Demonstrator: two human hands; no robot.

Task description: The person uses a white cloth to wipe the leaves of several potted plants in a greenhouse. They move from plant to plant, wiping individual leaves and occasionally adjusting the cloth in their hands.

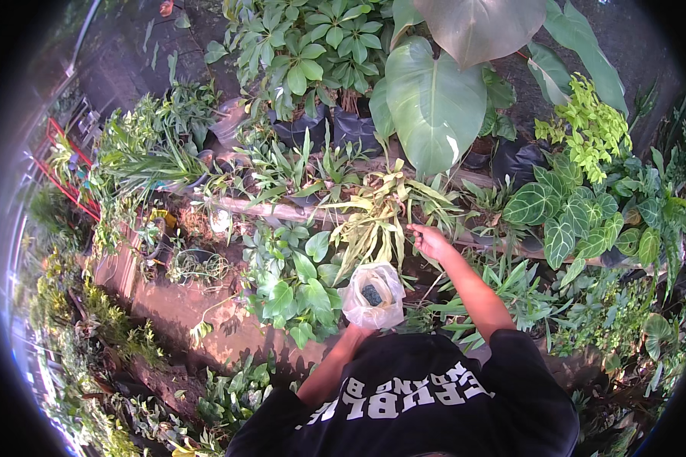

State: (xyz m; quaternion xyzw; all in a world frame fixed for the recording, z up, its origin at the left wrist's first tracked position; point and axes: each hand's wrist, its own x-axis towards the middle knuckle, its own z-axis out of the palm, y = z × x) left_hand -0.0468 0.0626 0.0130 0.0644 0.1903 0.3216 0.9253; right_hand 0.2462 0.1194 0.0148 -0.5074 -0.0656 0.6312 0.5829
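My left hand (pixel 360 331), mostly hidden under it, holds up a translucent plastic bag (pixel 391 314) in front of my chest. The bag's mouth is spread, and dark bluish-grey granular material (pixel 371 295) shows inside. My right hand (pixel 426 240) reaches forward past the bag, its thumb and fingertips pinched together. Those fingertips are beside the drooping leaves of a yellowish-green strap-leaved plant (pixel 371 228). Whether anything small sits between them is too fine to make out.
Potted plants crowd a long wooden rail (pixel 274 210). A large-leaved plant (pixel 434 103) overhangs from the back, near black nursery bags (pixel 354 128). White-veined anthuriums (pixel 577 220) stand right. Broad-leaved plants (pixel 297 285) flank the bag, above an earthen path (pixel 188 311). A red metal frame (pixel 63 177) stands far left.
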